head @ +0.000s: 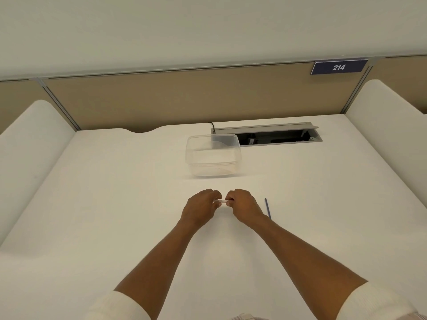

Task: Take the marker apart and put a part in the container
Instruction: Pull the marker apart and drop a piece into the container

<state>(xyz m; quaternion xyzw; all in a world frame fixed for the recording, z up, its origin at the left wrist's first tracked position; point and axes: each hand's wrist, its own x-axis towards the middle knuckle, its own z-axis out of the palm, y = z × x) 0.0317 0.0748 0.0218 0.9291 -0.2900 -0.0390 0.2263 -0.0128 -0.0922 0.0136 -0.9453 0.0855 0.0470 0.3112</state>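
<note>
Both hands hold a thin white marker body (223,201) level above the white table, one at each end. My left hand (200,209) grips its left end and my right hand (244,207) grips its right end, so only a short middle stretch shows between the fingers. A thin blue rod (268,208), apparently the marker's inner part, lies on the table just right of my right wrist. The clear plastic container (213,155) stands open beyond the hands, with nothing visible inside.
A grey cable hatch (275,135) is open at the back of the white table (115,204), right behind the container, with a black cable beside it. Beige partition panels and a blue sign reading 214 (338,67) close the far side. White padded dividers flank the desk.
</note>
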